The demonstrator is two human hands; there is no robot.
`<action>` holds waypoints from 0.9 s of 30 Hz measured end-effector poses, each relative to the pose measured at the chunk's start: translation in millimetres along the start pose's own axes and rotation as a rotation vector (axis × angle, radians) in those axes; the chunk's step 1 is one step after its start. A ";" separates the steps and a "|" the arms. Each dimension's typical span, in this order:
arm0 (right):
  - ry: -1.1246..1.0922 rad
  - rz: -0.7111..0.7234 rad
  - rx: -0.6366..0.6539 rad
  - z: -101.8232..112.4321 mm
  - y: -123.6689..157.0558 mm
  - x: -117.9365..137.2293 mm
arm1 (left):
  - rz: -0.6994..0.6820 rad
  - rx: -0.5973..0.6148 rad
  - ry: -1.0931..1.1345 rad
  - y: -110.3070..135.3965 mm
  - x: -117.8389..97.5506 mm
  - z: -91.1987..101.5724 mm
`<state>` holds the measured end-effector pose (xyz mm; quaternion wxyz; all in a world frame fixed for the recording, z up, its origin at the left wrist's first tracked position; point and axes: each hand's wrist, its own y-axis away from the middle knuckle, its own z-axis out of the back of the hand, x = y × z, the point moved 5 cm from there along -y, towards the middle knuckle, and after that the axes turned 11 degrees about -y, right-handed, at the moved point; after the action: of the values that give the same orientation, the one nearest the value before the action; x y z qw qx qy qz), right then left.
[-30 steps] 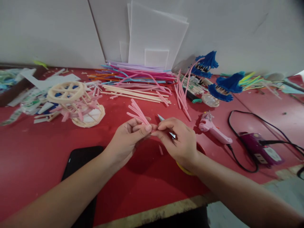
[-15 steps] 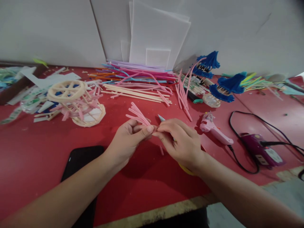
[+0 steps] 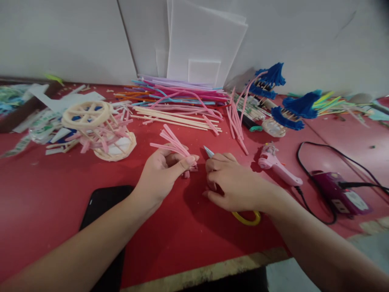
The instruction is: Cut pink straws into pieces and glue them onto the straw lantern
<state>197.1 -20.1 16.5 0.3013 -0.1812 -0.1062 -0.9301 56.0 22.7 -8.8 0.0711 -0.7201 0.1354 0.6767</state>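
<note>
Loosely, a fanned bundle of thin pink plastic straw strips [image 3: 172, 142] was pinched between thumb and fingers of the left hand [image 3: 161, 174], just above the red worktop [image 3: 45, 190]. The right hand [image 3: 234, 184] was rested palm-down on the worktop, fingers closed over a pair of scissors with yellow loop handles [image 3: 247, 219]; only the blade tip showed beyond the knuckles. The hands were kept apart by a small gap.

Risks judged from this:
- The fanned strips could be let slip from so light a pinch, and short cut pink bits [image 3: 187, 174] lying under the thumb could be scattered further.
- The blade tip was pointed toward the left thumb; a nick could be caused by a hasty closing of the gap.
- The pink glue gun [image 3: 278, 166] and its black cable [image 3: 316, 211] were lying near the right forearm and could be snagged; whether it was hot cannot be told.

Surface and room: the red worktop was crowded with a pile of long coloured straws [image 3: 179, 95], a cream-and-pink straw wheel model [image 3: 97, 129], blue fringed pieces [image 3: 291, 107], a purple plug adapter [image 3: 340, 194] and a black flat slab [image 3: 103, 207] at the near edge. White sheets [image 3: 203, 44] were propped against a pale wall.
</note>
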 end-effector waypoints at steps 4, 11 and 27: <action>-0.093 0.006 0.014 -0.9 -2.7 2.1 | 0.025 -0.009 0.006 -0.4 1.4 1.0; -0.572 0.055 -0.605 18.2 -0.5 -6.7 | 0.088 0.000 0.028 1.9 0.3 1.1; -0.769 -0.113 -0.621 14.6 1.4 -13.8 | 0.275 0.162 0.087 5.0 6.8 -5.7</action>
<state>212.4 -9.5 24.4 0.1213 -0.5862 0.0629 -0.7986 60.3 15.7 -14.7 0.0296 -0.7155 0.2896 0.6350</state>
